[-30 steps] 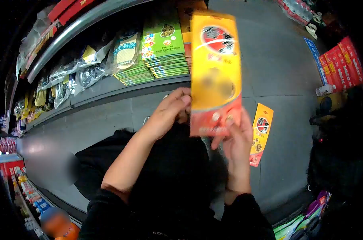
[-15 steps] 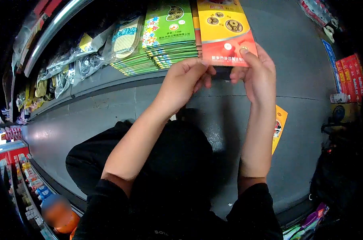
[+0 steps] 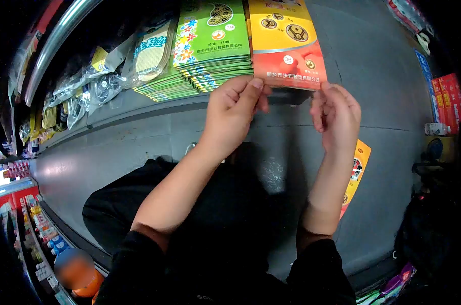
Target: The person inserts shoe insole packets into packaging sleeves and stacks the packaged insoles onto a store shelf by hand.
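A yellow and red packet (image 3: 287,48) lies at the shelf's edge, beside a stack of green packets (image 3: 212,38). My left hand (image 3: 236,104) pinches the packet's near left corner between thumb and fingers. At its near right corner, my right hand (image 3: 337,114) has thumb and fingers closed on the edge. A second yellow and red packet (image 3: 356,175) rests on the floor, partly hidden behind my right forearm.
Left of the green stack are a clear-wrapped insole pack (image 3: 151,56) and several plastic-bagged items (image 3: 96,84) on the shelf (image 3: 154,108). Red boxes (image 3: 449,99) stand at the far right. An orange round object (image 3: 88,282) is at lower left.
The yellow and red packet has moved forward from above my lap to the shelf beside the green stack. My right hand has shifted from the packet's face to its right corner.
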Demonstrator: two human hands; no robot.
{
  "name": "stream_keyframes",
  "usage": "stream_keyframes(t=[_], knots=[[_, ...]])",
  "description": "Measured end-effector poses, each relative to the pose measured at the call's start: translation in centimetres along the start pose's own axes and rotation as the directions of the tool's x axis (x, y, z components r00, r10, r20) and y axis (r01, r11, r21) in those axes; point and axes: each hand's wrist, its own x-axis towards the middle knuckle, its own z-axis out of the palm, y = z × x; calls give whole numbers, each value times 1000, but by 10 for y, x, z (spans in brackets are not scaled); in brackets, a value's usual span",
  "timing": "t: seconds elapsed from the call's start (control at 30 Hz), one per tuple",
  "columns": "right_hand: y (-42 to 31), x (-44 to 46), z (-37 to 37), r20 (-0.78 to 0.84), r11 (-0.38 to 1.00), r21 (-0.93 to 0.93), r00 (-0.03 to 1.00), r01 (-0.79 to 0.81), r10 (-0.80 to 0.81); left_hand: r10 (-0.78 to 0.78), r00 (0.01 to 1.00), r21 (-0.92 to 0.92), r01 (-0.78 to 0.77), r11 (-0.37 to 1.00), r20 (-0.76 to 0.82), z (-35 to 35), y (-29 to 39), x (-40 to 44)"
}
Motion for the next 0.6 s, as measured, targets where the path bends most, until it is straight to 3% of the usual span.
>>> stream_keyframes(t=[0.2, 0.6], knots=[[-8, 12, 2, 60, 992, -53, 992, 113, -110, -39, 998, -12, 39, 999, -41, 8, 3, 11], [-10, 40, 2, 151, 950, -285, 985, 128, -87, -92, 986, -34, 89, 995, -136, 10, 1, 22]])
